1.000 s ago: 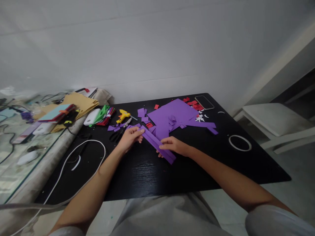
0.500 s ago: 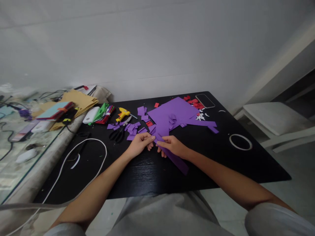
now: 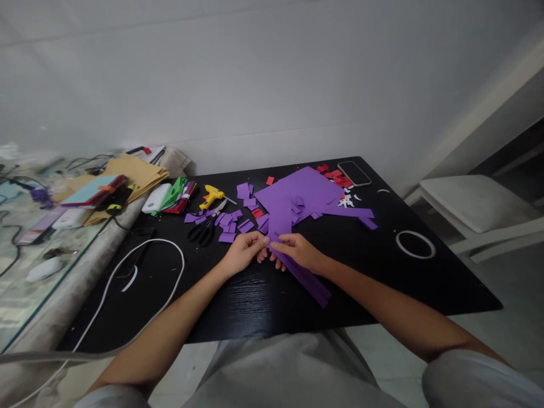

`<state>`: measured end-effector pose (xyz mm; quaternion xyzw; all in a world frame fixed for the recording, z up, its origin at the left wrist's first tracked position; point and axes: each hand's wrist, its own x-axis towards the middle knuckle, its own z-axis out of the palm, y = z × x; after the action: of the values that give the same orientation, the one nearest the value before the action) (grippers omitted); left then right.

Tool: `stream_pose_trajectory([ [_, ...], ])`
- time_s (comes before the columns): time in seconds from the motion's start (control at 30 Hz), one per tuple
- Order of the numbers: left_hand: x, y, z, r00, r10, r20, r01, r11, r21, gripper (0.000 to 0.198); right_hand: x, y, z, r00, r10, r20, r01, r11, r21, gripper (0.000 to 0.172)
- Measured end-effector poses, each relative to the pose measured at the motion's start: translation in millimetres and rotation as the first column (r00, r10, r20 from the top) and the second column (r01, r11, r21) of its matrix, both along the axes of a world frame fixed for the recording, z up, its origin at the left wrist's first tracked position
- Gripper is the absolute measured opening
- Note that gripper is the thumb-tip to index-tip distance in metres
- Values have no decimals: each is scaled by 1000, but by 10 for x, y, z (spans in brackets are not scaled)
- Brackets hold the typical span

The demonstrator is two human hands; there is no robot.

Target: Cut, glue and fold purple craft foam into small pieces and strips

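A long purple paper strip (image 3: 306, 279) runs from between my hands down toward the table's front edge. My right hand (image 3: 297, 251) is closed on it, thumb on top. The thumb and fingers of my left hand (image 3: 247, 248) pinch the strip's upper end, close to the right fingertips. Just beyond the hands lie a wide purple strip (image 3: 280, 212) and a large purple sheet (image 3: 308, 190). Small cut purple pieces (image 3: 230, 220) are scattered to the left, beside black-handled scissors (image 3: 207, 228) and a yellow glue gun (image 3: 211, 196).
Red paper pieces (image 3: 340, 178), white scraps (image 3: 346, 200) and a phone (image 3: 354, 173) lie at the back right. A tape ring (image 3: 415, 245) sits on the right. A white cable (image 3: 181, 277) loops across the left side. A white chair (image 3: 476, 205) stands beyond the table.
The strip's lower end has shifted slightly to the right and toward me. My left fingertips have moved a little; both hands keep hold of the strip.
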<state>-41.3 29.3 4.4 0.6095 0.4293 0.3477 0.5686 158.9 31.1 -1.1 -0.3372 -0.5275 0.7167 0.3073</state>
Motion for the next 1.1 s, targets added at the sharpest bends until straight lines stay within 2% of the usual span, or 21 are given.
stream_pose_trajectory([
  [0.33, 1, -33, 0, 998, -12, -55, 14, 999, 38, 46, -6, 9, -18, 1000, -27, -10, 27, 1000, -13, 44],
  [0.5, 8, -42, -2, 999, -15, -43, 17, 999, 45, 45, -17, 13, 11, 997, -56, -48, 54, 998, -32, 39],
  [0.73, -48, -22, 35, 998, 51, -39, -45, 991, 129, 37, -7, 30, 4, 990, -126, -59, 121, 989, -81, 33],
  [0.9, -48, -31, 33, 998, 20, -52, -15, 995, 99, 36, -4, 20, 14, 995, -88, -42, 86, 996, -37, 35],
  [1.1, -32, -65, 0, 995, -30, -97, 42, 991, 128, 34, -11, 8, 39, 995, -94, -24, 94, 996, 2, 37],
])
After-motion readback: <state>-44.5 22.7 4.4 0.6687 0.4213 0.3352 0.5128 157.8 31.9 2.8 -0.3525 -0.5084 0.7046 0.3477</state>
